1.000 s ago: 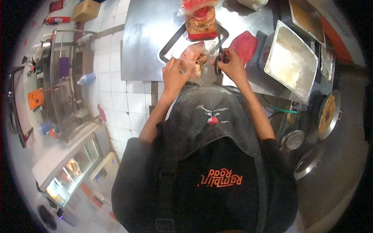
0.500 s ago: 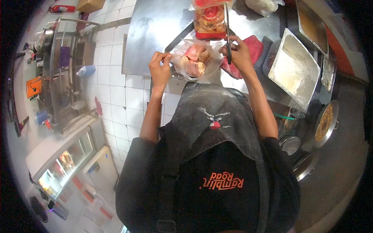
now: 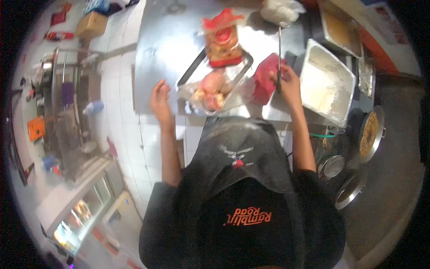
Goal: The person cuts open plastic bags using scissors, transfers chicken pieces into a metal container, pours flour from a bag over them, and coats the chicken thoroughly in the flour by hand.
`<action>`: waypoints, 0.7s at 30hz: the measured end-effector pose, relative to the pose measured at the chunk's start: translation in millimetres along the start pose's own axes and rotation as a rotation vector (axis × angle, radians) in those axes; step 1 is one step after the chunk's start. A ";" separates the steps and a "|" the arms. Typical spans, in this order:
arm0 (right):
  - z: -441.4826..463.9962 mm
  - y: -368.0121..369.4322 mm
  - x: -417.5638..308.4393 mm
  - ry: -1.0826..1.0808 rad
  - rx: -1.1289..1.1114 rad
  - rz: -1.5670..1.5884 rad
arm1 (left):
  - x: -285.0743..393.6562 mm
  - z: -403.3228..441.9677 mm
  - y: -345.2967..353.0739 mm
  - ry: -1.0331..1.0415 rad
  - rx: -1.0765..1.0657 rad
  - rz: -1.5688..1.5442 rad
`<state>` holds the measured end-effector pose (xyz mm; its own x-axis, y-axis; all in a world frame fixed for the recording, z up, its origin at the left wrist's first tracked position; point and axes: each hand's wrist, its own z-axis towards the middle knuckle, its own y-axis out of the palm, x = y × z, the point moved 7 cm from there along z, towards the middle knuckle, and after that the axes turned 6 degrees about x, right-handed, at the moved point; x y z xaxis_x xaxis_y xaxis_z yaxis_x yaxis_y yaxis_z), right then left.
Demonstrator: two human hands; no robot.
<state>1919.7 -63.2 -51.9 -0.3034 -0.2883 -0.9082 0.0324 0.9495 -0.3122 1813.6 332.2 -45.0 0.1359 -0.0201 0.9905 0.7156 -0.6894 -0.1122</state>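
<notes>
My right hand (image 3: 290,87) is closed around the dark handle of a knife (image 3: 279,58), its long thin blade pointing away from me. My left hand (image 3: 161,101) is raised at the counter's left side, fingers apart and holding nothing. Between the hands lies a clear plastic bag (image 3: 210,92) with pinkish and tan pieces of food, slightly blurred, on the near part of a dark-rimmed tray (image 3: 184,77). Behind it on the tray stands a red-printed clear bag (image 3: 224,45) of food. A red cloth (image 3: 265,80) lies just left of my right hand.
On the steel counter (image 3: 156,49), a metal pan of white powder (image 3: 324,85) stands at the right, with another pan (image 3: 340,33) behind it. A whitish plastic bag (image 3: 282,11) sits at the back. A round pan of brown food (image 3: 371,136) is farther right.
My left hand has let go of the clear bag and moved left. My right hand, with the knife, has moved right, away from the bag. The camera view has shifted.
</notes>
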 end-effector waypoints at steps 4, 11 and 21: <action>-8.3 -50.4 -6.7 0.014 0.084 0.029 | 59.7 14.9 53.7 0.334 -0.077 0.234; -6.9 -114.5 -23.8 0.005 0.213 -0.282 | 120.6 8.2 277.1 0.851 -0.640 0.241; 85.2 -176.3 -96.2 -0.197 0.215 -0.714 | 121.1 42.7 518.4 1.052 -1.064 0.316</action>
<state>2024.4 -213.5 66.8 -0.1460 -0.8577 -0.4929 0.0825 0.4860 -0.8701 2230.4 3.2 13.4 -0.6773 -0.4336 0.5943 -0.1193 -0.7324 -0.6703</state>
